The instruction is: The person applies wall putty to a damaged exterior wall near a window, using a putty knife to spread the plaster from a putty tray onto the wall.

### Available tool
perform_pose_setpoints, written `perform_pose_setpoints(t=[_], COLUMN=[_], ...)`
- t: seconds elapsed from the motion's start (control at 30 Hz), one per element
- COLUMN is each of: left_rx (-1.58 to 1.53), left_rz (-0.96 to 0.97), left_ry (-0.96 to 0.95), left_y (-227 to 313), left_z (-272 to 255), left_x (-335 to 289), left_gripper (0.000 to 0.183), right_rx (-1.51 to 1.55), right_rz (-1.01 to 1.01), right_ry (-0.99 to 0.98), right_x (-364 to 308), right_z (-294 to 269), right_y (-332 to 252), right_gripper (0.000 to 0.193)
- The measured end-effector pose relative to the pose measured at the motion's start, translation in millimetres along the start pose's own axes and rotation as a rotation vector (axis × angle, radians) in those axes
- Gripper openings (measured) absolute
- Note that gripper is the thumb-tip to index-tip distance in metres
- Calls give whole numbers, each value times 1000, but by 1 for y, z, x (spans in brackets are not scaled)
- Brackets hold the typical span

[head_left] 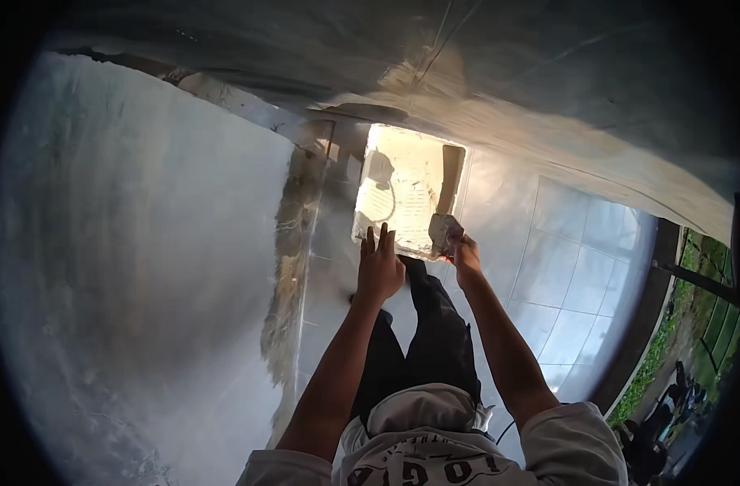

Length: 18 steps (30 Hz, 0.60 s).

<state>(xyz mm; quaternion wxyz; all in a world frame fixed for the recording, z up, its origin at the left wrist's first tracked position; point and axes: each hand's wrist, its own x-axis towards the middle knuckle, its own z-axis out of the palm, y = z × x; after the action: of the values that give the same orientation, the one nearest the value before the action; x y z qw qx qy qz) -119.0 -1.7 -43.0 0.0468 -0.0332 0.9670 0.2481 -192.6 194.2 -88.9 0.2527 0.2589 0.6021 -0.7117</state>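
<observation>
A pale rectangular tray with ridges across its bottom lies in bright light in front of my legs. Shadows fall across its inside. My left hand is at the tray's near left edge, fingers stretched out and apart, holding nothing. Whether its fingertips touch the rim I cannot tell. At the near right corner, my right hand is closed around a greyish block-shaped tool, which covers part of the rim. Its exact kind does not show, and my fingers hide part of it.
Grey tiled floor stretches to the right. A pale wall or panel fills the left, with a rough brown strip along its edge. A dark, partly lit surface spans the top. Greenery shows beyond a dark ledge.
</observation>
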Motion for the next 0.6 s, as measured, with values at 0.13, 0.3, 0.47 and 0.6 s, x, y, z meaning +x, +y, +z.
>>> perform_pose_setpoints(t=[0.13, 0.3, 0.47, 0.6], left_rx=[-2, 38, -20, -36], left_rz=[26, -32, -5, -34], left_ry=[-97, -124, -83, -90], left_y=[-11, -31, -47, -56], left_z=[51, 74, 84, 89], left_x=[-46, -15, -28, -49], left_gripper=[72, 72, 73, 74], right_rx=[-572, -954, -1234, -1369], right_rz=[-176, -523, -703, -746], right_ry=[156, 180, 151, 136], right_x=[-13, 23, 62, 64], right_z=[-15, 35, 54, 64], right_y=[84, 70, 84, 99], right_gripper=[32, 40, 36, 36])
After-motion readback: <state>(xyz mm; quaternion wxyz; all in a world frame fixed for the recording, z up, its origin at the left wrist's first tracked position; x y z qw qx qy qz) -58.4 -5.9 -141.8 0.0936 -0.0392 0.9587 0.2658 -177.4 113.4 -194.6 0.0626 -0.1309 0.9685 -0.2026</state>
